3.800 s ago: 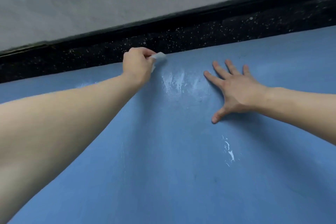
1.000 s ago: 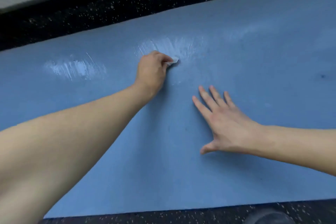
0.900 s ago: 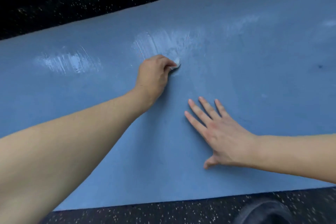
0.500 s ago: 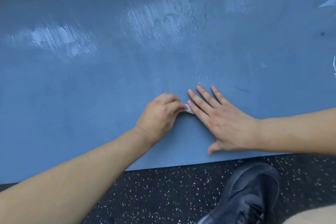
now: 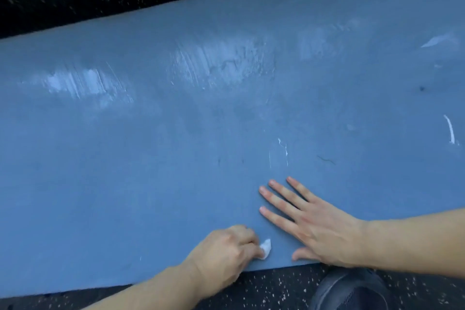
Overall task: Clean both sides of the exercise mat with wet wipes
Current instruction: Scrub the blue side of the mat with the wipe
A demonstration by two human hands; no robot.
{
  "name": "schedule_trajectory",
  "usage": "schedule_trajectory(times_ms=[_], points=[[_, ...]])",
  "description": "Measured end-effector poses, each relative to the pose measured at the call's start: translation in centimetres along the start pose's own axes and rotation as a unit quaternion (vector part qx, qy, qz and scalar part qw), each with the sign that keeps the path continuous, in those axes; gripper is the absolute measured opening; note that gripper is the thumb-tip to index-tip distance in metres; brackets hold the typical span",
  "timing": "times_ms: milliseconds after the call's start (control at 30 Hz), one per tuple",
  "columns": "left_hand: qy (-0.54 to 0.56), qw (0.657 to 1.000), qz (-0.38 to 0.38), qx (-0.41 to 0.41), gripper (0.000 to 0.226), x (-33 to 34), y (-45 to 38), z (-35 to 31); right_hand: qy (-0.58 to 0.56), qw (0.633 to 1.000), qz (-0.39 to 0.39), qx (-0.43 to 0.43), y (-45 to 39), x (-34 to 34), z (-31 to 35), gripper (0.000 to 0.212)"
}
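One blue exercise mat (image 5: pixel 176 158) lies flat across a dark speckled floor (image 5: pixel 264 289), wet streaks (image 5: pixel 216 63) glinting toward its far edge. Near the close edge, the left hand (image 5: pixel 221 257) curls its fingers around a small white wet wipe (image 5: pixel 266 248), pressing it to the mat. Just beside it, the right hand (image 5: pixel 314 229) rests flat, fingers straight and spread. Below, a dark shoe (image 5: pixel 352 292) touches the floor.

flat blue mat (image 5: pixel 176 171), crumpled white wipe (image 5: pixel 266 248)
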State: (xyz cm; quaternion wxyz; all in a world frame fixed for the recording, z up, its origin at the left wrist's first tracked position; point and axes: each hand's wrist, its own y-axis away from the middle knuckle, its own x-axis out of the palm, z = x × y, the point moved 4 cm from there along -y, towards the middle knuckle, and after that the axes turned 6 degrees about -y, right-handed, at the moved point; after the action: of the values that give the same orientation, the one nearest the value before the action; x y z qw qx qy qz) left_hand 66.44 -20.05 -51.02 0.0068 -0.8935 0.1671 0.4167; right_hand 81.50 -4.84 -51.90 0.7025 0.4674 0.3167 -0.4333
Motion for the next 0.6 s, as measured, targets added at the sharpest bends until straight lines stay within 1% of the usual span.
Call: schedule_trajectory(times_ms=[33,67,133,167,200,267,300,367,433,500,600], points=[[0.007,1.000,-0.014,-0.001,0.019,-1.0,-0.6,0.8,-0.006,1.000,-0.010,-0.008,-0.1,-0.4,-0.4,0.113],[0.011,0.999,-0.044,-0.018,0.019,-2.6,-1.9,2.2,-0.013,0.999,-0.031,-0.009,-0.6,-1.3,-1.6,0.112],[-0.009,0.985,-0.153,-0.080,0.016,-7.9,-6.1,6.6,-0.031,0.994,-0.097,0.026,-2.7,-4.5,-6.2,0.117],[-0.031,0.969,-0.213,-0.118,0.015,-11.4,-8.5,9.1,-0.044,0.989,-0.128,0.059,-4.1,-6.7,-9.4,0.124],[-0.056,0.951,-0.263,-0.155,0.013,-15.1,-11.1,11.6,-0.059,0.984,-0.139,0.097,-5.6,-9.1,-12.8,0.133],[-0.098,0.914,-0.324,-0.226,0.008,-22.1,-16.4,16.4,-0.062,0.978,-0.120,0.158,-7.9,-13.7,-19.3,0.149],[-0.108,0.896,-0.339,-0.266,0.009,-25.0,-18.8,18.8,-0.051,0.976,-0.114,0.180,-8.7,-15.4,-21.9,0.154],[-0.092,0.865,-0.354,-0.343,0.013,-29.3,-22.7,23.0,-0.042,0.970,-0.111,0.211,-10.1,-17.0,-25.2,0.158],[-0.058,0.850,-0.346,-0.394,0.014,-31.0,-25.6,25.9,-0.061,0.966,-0.109,0.224,-11.2,-16.6,-26.2,0.158],[-0.074,0.858,-0.318,-0.397,0.014,-30.5,-27.4,27.0,-0.064,0.962,-0.120,0.236,-11.7,-15.3,-26.0,0.156],[-0.153,0.874,-0.302,-0.350,0.023,-28.9,-28.1,26.8,-0.027,0.959,-0.156,0.234,-11.9,-14.0,-26.1,0.150]])
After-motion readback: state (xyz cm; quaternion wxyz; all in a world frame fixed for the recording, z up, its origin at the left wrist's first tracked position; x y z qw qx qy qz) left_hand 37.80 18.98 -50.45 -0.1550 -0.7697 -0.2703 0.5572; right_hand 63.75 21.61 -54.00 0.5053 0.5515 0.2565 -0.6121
